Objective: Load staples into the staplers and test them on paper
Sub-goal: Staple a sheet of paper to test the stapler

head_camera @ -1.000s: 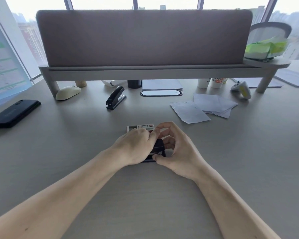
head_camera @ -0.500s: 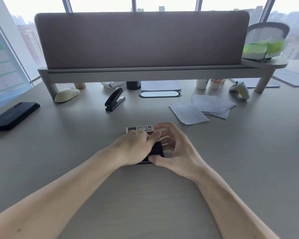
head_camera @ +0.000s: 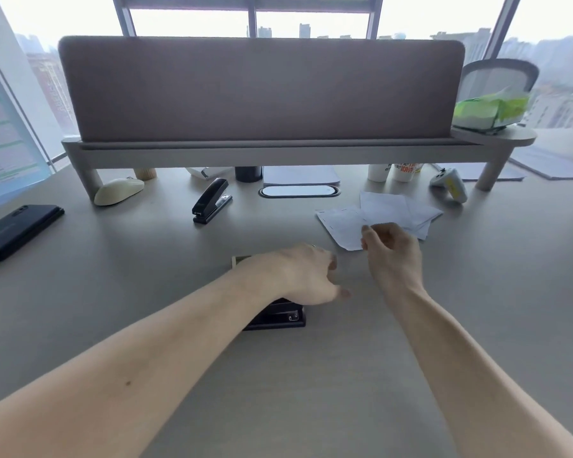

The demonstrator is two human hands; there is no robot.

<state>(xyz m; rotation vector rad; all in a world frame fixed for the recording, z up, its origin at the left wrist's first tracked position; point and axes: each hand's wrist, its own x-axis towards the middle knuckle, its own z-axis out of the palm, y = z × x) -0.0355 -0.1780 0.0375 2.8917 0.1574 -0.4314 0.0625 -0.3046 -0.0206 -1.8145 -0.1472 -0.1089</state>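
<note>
At centre frame, the left hand [head_camera: 306,279] rests loosely open over the near stapler [head_camera: 278,317], which lies flat on the desk [head_camera: 311,391]; a staple box [head_camera: 240,260] peeks out behind the wrist. Right hand [head_camera: 392,256] reaches toward the loose paper sheets [head_camera: 377,213] right of centre, fingers curled; whether it pinches a sheet, cannot tell. Judged step: fetching paper for the test. Next: slide 1 sheet into the stapler mouth. A 2nd stapler [head_camera: 211,201] stands upper centre-left. Stapler front hidden under the palm.
</note>
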